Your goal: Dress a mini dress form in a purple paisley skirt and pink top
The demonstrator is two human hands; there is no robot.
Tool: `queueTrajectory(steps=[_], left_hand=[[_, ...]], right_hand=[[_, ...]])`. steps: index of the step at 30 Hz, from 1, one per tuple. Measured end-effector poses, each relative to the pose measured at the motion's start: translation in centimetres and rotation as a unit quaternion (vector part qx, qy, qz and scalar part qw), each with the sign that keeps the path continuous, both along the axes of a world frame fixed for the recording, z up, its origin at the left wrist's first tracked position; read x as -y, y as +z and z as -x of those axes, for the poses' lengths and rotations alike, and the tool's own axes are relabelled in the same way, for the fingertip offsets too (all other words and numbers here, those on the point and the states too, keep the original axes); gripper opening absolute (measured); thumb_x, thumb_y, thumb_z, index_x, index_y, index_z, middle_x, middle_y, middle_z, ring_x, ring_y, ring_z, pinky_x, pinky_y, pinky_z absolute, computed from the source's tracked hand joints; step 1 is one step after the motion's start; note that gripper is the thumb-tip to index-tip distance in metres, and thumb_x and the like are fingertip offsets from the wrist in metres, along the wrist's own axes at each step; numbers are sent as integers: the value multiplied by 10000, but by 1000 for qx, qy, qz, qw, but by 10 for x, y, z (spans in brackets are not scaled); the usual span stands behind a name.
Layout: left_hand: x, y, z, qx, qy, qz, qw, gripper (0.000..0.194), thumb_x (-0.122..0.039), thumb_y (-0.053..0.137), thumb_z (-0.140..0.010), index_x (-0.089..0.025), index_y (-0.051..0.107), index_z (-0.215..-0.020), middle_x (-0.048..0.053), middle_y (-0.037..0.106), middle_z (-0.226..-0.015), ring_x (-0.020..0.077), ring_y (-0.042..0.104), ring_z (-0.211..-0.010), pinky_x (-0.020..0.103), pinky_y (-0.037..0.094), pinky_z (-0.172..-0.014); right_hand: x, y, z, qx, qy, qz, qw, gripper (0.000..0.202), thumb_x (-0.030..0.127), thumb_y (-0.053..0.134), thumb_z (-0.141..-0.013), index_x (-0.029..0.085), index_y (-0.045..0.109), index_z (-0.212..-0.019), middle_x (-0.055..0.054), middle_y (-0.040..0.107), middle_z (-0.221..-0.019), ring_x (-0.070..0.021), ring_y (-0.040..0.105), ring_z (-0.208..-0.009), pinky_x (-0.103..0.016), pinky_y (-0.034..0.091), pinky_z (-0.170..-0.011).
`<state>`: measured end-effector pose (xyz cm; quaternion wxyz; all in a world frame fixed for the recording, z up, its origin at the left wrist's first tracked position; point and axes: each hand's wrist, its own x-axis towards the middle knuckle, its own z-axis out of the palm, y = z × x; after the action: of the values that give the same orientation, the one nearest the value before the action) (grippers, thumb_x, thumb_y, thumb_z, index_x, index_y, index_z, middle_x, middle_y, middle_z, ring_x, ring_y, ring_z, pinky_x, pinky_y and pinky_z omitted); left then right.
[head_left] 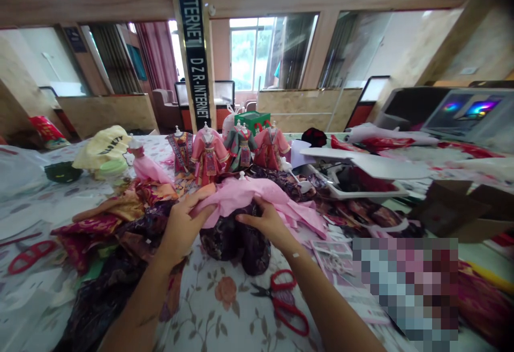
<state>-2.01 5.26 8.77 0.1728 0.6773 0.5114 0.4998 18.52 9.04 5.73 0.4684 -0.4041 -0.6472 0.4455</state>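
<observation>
A piece of pink cloth (251, 190) is draped around a small doll-size dress form, whose white neck knob (241, 175) pokes out at the top. My left hand (182, 229) pinches the cloth's left side between thumb and fingers. On the other side, my right hand (270, 222) grips the cloth near its front edge, thumb toward the middle. Dark patterned fabric (219, 242) bulges out below the pink cloth, between the hands. Red-handled scissors (287, 304) lie on the floral tablecloth (209, 314) near my right forearm.
Behind stand several small dressed forms, including one in a pink robe (209, 154). Patterned fabric scraps (108, 223) heap at left, beside another pair of red scissors (32, 255). At right are a white tray (373, 194) and an open cardboard box (461, 210).
</observation>
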Motion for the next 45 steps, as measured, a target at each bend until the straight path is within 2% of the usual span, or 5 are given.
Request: queueTrajectory(steps=[11, 21, 31, 38, 45], left_hand=[[-17, -15, 1, -48, -31, 50, 997, 329, -292, 576, -788, -171, 625, -1090, 63, 642, -1096, 213, 568, -1015, 345, 410, -912], [-16, 21, -23, 64, -132, 55, 988, 810, -317, 744, -656, -226, 352, -1360, 101, 563, -1250, 232, 515, -1161, 345, 405, -963], [-23, 16, -41, 37, -17, 48, 998, 761, -268, 791, -558, -244, 501, -1261, 50, 627, -1082, 232, 592, -961, 337, 452, -860], [-25, 15, -37, 42, -3, 35, 998, 726, -296, 789, -567, -235, 524, -1241, 57, 628, -1084, 238, 590, -968, 340, 453, -859], [-27, 15, -44, 47, -56, 57, 996, 665, -291, 748, -635, -230, 509, -1252, 40, 668, -990, 213, 615, -927, 318, 454, -856]], right_hand=[[-13, -12, -17, 45, 24, 19, 999, 615, 360, 789, -578, 191, 617, -1143, -59, 650, -1139, -274, 555, -1097, -475, 380, -990], [-6, -7, -12, 28, 50, -8, 998, 605, 340, 792, -578, 223, 625, -1148, -41, 644, -1164, -273, 539, -1138, -472, 341, -1032], [-6, -7, -16, 17, 56, -26, 998, 519, 328, 805, -553, 243, 666, -1045, -33, 690, -1018, -281, 528, -1138, -484, 282, -1061], [-11, 14, -39, -185, 7, -3, 983, 353, 280, 779, -593, 225, 675, -926, -3, 686, -900, -183, 608, -822, -307, 476, -758], [-21, 8, -44, -120, -39, 62, 990, 178, 314, 715, -614, 158, 634, -648, 68, 494, -477, -67, 364, -422, -205, 286, -430]])
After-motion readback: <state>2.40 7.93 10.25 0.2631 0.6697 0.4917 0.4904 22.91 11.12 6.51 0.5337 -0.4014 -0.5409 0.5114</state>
